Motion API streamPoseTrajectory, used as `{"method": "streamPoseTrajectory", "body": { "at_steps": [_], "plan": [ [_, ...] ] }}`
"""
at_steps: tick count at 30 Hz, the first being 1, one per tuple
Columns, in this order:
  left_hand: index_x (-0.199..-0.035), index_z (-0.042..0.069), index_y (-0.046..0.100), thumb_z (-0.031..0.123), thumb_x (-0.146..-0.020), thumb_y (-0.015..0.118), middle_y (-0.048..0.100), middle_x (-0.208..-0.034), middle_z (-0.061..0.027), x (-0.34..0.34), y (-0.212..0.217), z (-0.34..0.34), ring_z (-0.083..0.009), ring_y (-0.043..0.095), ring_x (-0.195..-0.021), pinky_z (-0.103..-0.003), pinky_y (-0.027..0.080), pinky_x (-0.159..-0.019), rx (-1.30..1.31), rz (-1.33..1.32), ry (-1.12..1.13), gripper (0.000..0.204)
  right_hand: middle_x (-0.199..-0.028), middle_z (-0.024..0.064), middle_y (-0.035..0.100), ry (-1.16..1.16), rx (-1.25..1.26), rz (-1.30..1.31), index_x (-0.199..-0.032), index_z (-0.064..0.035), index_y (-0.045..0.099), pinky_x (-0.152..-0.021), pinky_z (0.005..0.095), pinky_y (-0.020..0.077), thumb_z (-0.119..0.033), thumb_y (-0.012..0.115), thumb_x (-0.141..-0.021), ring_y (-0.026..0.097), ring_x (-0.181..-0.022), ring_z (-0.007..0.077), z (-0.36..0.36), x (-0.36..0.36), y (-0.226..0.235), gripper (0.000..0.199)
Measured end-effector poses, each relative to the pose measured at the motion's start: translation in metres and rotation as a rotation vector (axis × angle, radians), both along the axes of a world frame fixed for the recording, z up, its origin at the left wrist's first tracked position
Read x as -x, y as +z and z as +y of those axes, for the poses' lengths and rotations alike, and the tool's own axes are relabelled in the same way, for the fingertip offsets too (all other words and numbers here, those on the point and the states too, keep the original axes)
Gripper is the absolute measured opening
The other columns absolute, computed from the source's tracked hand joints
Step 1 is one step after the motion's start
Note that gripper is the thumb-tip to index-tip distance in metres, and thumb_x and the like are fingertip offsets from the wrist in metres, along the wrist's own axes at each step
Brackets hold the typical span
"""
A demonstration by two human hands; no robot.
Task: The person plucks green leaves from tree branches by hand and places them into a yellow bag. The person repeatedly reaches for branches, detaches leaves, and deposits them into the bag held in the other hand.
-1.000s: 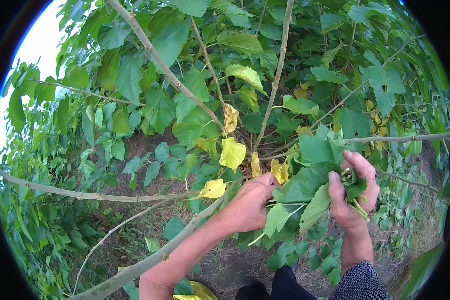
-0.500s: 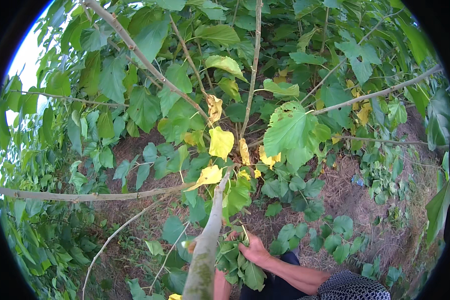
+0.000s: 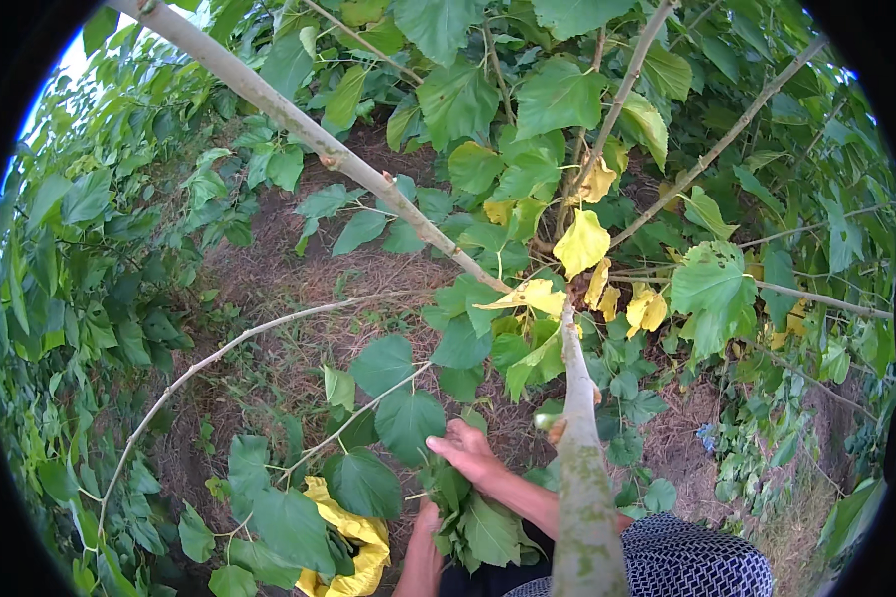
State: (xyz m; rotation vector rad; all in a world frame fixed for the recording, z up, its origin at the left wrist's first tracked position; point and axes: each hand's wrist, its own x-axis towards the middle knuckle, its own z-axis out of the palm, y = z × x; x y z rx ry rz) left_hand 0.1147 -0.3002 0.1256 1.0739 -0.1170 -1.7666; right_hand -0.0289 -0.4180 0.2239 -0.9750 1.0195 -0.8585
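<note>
A bunch of picked green leaves (image 3: 488, 527) hangs low in front of me. My left hand (image 3: 427, 519) is at the bunch's left side and holds it; most of its fingers are hidden by the leaves. Just above the bunch, my right hand (image 3: 468, 456) stretches its fingers leftward, close to the edge of a broad green leaf (image 3: 411, 426) on a thin twig. Nothing shows between those fingers. The right forearm passes behind a thick grey branch (image 3: 585, 478).
A yellow bag (image 3: 368, 547) with leaves inside stands at lower left, partly covered by leaves. A long grey branch (image 3: 368, 179) slants across the upper left, and a thin bare one (image 3: 219, 353) arches below. Yellowed leaves (image 3: 581, 244) cluster at the fork. Dry litter covers the ground.
The view has swung left, so the branches sit further right and the yellow bag shows. My right hand has moved off the leaf bunch toward the broad leaf on the twig.
</note>
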Motion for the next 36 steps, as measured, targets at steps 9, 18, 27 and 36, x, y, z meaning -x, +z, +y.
{"method": "streamPoseTrajectory", "body": {
  "at_steps": [9,18,27,36],
  "plan": [
    [-0.144,0.000,0.063,0.010,-0.094,0.072,0.072,-0.130,-0.0129,-0.036,-0.032,-0.005,-0.0266,0.072,-0.111,-0.041,0.058,-0.095,-0.077,-0.262,0.078,0.052,-0.124,0.0161,0.067,0.501,2.011,0.740,-0.131,0.0014,0.064,-0.078,0.0410,0.0611,-0.021,0.088,-0.075,0.068,-0.098,0.0287,-0.242,0.055,0.253,0.065],
    [-0.140,-0.001,0.065,0.008,-0.091,0.074,0.074,-0.125,-0.0121,-0.008,-0.014,-0.013,-0.0257,0.073,-0.105,-0.040,0.060,-0.089,-0.201,-0.566,0.035,0.051,-0.097,0.0121,0.060,0.622,2.028,0.546,-0.103,-0.0037,0.058,-0.084,0.0437,0.0562,-0.016,0.071,-0.085,0.066,-0.095,0.0296,-0.252,0.059,0.201,0.026],
    [-0.136,-0.001,0.068,0.006,-0.087,0.075,0.075,-0.119,-0.0114,-0.056,-0.055,0.089,-0.0247,0.074,-0.099,-0.039,0.061,-0.083,-0.218,-0.838,0.194,0.050,-0.091,0.0129,0.069,0.831,2.076,0.764,-0.099,-0.0031,0.061,-0.075,0.0480,0.0599,-0.016,0.069,-0.088,0.074,-0.089,0.0334,-0.278,0.039,0.237,0.019],
    [-0.119,-0.005,0.072,-0.006,-0.084,0.080,0.077,-0.101,-0.0096,-0.015,0.012,0.117,-0.0198,0.073,-0.080,-0.037,0.062,-0.071,-0.325,-0.589,0.573,0.036,-0.084,0.0143,0.060,0.860,1.815,0.973,-0.107,-0.0029,0.059,-0.074,0.0498,0.0499,-0.012,0.080,-0.089,0.064,-0.084,0.0387,-0.248,0.065,0.221,0.029]
  ]
}}
